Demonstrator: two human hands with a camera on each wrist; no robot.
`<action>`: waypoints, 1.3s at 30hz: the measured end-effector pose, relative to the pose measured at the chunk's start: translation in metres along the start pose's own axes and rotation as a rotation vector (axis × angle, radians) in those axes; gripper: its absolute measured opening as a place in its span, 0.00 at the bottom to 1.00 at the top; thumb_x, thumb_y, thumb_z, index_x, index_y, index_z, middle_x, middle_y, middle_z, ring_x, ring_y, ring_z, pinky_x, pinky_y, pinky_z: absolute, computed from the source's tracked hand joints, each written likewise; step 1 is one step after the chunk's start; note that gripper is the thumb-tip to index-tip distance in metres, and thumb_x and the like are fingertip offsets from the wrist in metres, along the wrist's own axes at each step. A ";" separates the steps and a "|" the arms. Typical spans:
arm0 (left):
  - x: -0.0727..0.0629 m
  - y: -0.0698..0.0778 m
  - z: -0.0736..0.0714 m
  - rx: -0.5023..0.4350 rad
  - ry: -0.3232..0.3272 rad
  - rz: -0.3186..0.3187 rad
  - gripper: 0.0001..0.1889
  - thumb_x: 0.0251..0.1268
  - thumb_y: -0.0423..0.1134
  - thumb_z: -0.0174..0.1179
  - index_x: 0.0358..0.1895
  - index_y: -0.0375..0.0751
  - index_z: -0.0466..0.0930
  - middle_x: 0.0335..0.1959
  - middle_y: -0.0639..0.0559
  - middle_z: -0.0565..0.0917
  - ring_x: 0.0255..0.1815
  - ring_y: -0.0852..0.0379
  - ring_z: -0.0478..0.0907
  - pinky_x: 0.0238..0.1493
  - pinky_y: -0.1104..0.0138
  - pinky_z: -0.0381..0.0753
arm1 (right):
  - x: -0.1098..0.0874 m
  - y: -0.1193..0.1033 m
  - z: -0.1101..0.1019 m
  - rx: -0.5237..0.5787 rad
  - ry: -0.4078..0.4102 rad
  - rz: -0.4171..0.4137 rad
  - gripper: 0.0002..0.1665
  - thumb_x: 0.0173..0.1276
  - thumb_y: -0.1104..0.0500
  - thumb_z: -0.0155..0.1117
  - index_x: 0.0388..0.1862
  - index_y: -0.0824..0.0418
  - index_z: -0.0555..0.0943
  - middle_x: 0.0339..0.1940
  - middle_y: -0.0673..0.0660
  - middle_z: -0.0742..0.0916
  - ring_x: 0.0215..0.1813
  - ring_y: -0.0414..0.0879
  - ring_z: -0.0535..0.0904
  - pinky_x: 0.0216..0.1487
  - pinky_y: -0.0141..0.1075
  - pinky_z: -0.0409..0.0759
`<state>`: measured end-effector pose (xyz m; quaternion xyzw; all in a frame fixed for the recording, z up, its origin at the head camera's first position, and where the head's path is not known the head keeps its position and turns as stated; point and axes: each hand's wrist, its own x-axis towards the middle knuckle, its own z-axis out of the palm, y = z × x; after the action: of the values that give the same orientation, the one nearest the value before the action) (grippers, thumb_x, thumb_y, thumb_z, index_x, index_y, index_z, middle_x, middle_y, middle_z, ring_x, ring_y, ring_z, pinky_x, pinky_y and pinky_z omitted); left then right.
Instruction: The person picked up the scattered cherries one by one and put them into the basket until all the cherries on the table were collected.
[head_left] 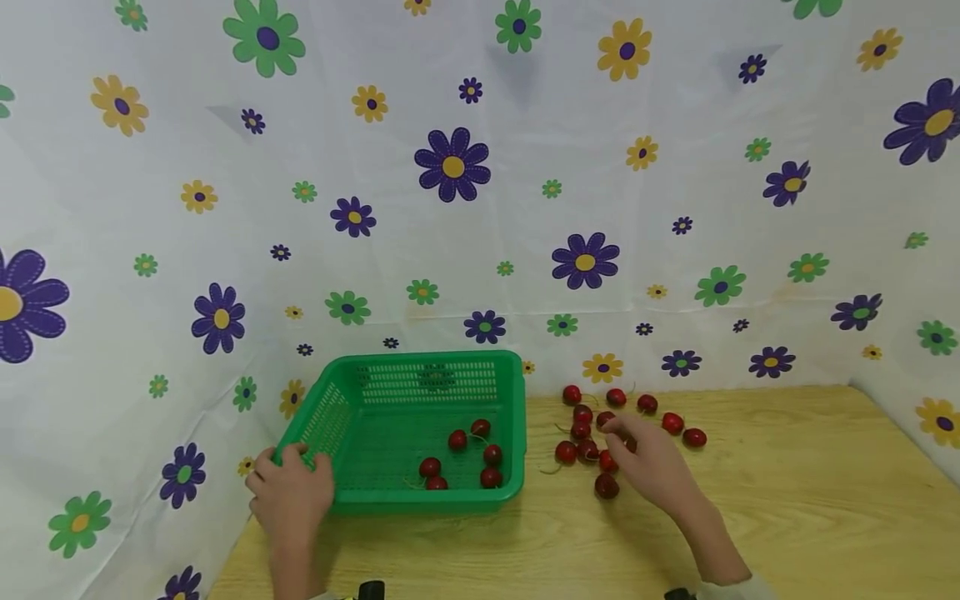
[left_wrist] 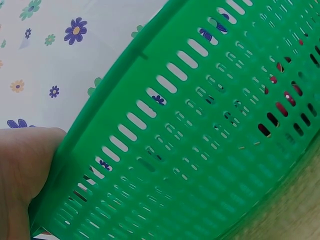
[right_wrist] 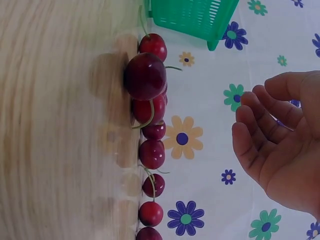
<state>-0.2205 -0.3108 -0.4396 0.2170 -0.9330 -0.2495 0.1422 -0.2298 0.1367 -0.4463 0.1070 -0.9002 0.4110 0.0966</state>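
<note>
Right hand over the loose cherries, just right of the basket.
The right hand (head_left: 651,457) hovers with relaxed, empty fingers above the cherries (head_left: 592,433) on the table (head_left: 787,500); the left hand (head_left: 291,493) grips the basket (head_left: 420,371) at its left corner.

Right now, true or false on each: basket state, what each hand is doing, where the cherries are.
1. The left hand grips the green basket by its near left corner. True.
2. The basket is empty. False: several cherries in the basket lie on its floor.
3. The right hand holds a cherry. False: its fingers are loosely curled with nothing in them, over the loose cherries.
4. More cherries lie on the wooden table than in the basket. True.
</note>
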 end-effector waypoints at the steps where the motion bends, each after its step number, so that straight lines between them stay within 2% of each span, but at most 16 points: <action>1: 0.000 0.000 0.001 0.003 -0.003 -0.002 0.25 0.71 0.46 0.41 0.62 0.29 0.65 0.67 0.20 0.53 0.65 0.22 0.51 0.52 0.29 0.59 | -0.001 0.001 -0.001 -0.001 0.000 0.005 0.10 0.73 0.63 0.57 0.48 0.62 0.83 0.44 0.55 0.87 0.38 0.42 0.77 0.40 0.38 0.78; 8: -0.001 0.001 0.001 0.015 -0.003 -0.014 0.25 0.71 0.46 0.42 0.62 0.30 0.65 0.68 0.20 0.52 0.66 0.22 0.50 0.53 0.30 0.58 | -0.001 0.010 -0.001 -0.031 0.005 0.008 0.10 0.72 0.63 0.58 0.47 0.62 0.84 0.40 0.53 0.86 0.37 0.42 0.76 0.39 0.38 0.77; 15: 0.000 0.000 -0.002 0.016 0.005 -0.017 0.25 0.71 0.46 0.42 0.62 0.29 0.65 0.68 0.21 0.52 0.66 0.22 0.50 0.54 0.30 0.58 | -0.005 0.020 -0.006 -0.097 -0.017 0.065 0.11 0.71 0.62 0.58 0.48 0.65 0.83 0.40 0.55 0.86 0.38 0.45 0.79 0.40 0.40 0.78; 22: -0.001 0.002 0.000 0.008 0.002 -0.018 0.25 0.71 0.45 0.41 0.61 0.28 0.65 0.67 0.21 0.52 0.66 0.22 0.49 0.54 0.29 0.57 | -0.009 0.028 -0.012 -0.099 -0.082 0.097 0.12 0.71 0.63 0.58 0.47 0.67 0.82 0.33 0.54 0.85 0.30 0.42 0.75 0.31 0.35 0.74; 30: -0.002 0.001 0.001 0.001 0.002 -0.010 0.25 0.70 0.44 0.41 0.61 0.28 0.66 0.67 0.20 0.52 0.66 0.22 0.50 0.54 0.29 0.57 | -0.013 0.033 -0.013 -0.150 -0.155 0.091 0.11 0.68 0.65 0.60 0.47 0.68 0.83 0.31 0.53 0.85 0.30 0.42 0.75 0.30 0.36 0.74; 39: -0.002 0.000 0.000 -0.004 0.003 -0.003 0.25 0.70 0.45 0.41 0.62 0.28 0.65 0.67 0.20 0.52 0.66 0.22 0.50 0.54 0.29 0.57 | -0.009 0.035 -0.011 -0.245 -0.196 0.087 0.12 0.66 0.64 0.62 0.47 0.66 0.83 0.29 0.52 0.83 0.29 0.42 0.73 0.30 0.37 0.73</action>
<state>-0.2189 -0.3097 -0.4399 0.2185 -0.9320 -0.2511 0.1438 -0.2298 0.1684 -0.4671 0.0950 -0.9524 0.2896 0.0030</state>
